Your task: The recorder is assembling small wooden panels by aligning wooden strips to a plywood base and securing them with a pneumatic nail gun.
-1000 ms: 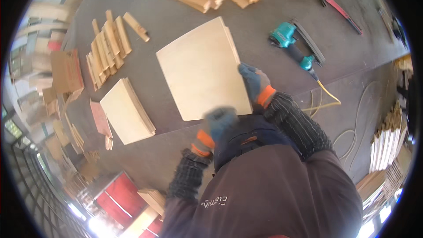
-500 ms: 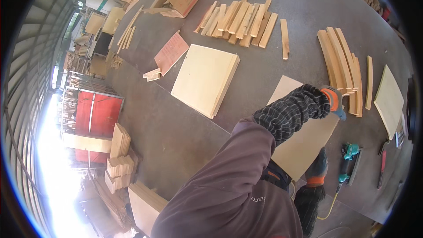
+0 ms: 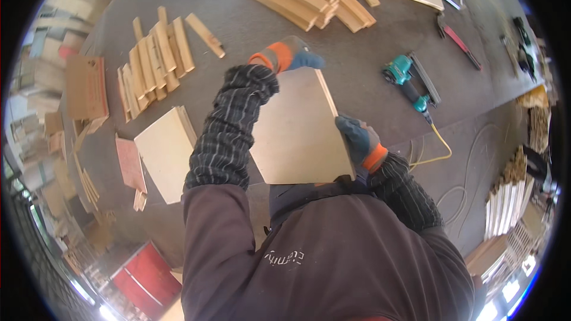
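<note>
Reaching over the far edge of a pale wooden board (image 3: 300,134), the gloved left hand (image 3: 291,54) has its fingers at the far edge, while the gloved right hand (image 3: 358,141) lies against the right edge, though I cannot tell whether either is clamped on it. The board is right in front of the person's waist, over the near part of the dark table (image 3: 351,77). Left of it are another stack of boards (image 3: 165,156) and a pile of wood strips (image 3: 151,62); a teal nail gun (image 3: 410,85) lies to its right.
</note>
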`<state>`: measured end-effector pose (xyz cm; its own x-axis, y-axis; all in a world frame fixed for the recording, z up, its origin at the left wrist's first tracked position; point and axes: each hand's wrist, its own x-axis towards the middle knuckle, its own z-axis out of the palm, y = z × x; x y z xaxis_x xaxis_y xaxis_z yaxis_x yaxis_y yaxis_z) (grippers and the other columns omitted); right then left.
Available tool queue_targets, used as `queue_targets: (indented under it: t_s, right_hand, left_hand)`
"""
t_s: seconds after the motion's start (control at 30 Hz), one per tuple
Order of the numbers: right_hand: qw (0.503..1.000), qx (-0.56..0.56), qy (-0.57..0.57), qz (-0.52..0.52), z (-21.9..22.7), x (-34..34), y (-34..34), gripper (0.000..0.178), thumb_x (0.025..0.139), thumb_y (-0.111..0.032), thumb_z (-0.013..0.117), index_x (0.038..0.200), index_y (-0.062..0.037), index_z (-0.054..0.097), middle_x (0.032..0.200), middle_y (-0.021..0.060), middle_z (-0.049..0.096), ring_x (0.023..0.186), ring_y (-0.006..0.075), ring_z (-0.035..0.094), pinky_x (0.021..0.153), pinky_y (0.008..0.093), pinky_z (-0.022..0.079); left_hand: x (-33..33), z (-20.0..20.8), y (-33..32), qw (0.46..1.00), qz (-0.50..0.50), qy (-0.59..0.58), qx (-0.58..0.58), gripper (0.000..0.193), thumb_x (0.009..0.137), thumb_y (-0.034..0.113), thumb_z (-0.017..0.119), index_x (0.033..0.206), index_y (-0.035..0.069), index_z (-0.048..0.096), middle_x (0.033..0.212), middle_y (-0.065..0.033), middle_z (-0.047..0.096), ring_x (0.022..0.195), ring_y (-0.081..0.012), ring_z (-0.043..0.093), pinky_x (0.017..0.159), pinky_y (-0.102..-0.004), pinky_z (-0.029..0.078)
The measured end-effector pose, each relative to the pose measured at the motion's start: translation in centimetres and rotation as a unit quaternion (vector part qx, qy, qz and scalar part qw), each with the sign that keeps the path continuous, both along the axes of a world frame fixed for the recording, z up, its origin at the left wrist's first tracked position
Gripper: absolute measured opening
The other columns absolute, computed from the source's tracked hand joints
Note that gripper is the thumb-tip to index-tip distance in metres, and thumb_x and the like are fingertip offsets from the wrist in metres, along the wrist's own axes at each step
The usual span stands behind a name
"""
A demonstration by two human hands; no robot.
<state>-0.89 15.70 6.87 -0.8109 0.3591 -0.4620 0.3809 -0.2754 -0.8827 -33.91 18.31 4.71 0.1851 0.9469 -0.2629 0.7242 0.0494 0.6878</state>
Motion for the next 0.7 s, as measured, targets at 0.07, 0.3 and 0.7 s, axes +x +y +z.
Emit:
queue_targets:
  t_s: [0.07,0.3,0.7]
  right_hand:
    - [0.97,-0.231,0.046,-0.066,-0.6,0.0,0.3,0.057,0.108,-0.037,0.059,0.154,-0.0032,0.054,0.127,0.0104,0.073,0.111,0.0159,0.069,0.095,0.0331,0.056]
    - [0.865,0.45,-0.14,-0.171,-11.4,7.9,12.3,0.058,0.1,-0.025,0.066,0.153,-0.0034,0.054,0.146,0.0204,0.065,0.126,0.0292,0.066,0.106,0.0407,0.053]
    - [0.732,0.522,-0.436,-0.041,-11.6,9.8,19.0,0.064,0.1,-0.015,0.052,0.162,-0.0075,0.036,0.122,0.0201,0.072,0.115,0.0421,0.071,0.094,0.0472,0.057]
  left_hand:
    - [0.5,1.7,-0.2,0.998,0.033,-0.04,-0.046,0.036,0.09,0.042,0.074,0.1,0.01,0.084,0.093,-0.0159,0.079,0.082,-0.0282,0.072,0.076,-0.0424,0.056]
    - [1.2,1.7,-0.4,0.983,0.137,-0.066,-0.108,0.039,0.087,0.044,0.076,0.085,0.005,0.079,0.073,-0.0118,0.07,0.068,-0.0216,0.063,0.065,-0.0425,0.05]
    - [2.6,3.9,-0.6,0.968,0.165,-0.111,-0.15,0.03,0.086,0.03,0.082,0.083,0.001,0.08,0.07,-0.0007,0.069,0.063,-0.011,0.057,0.06,-0.0336,0.048]
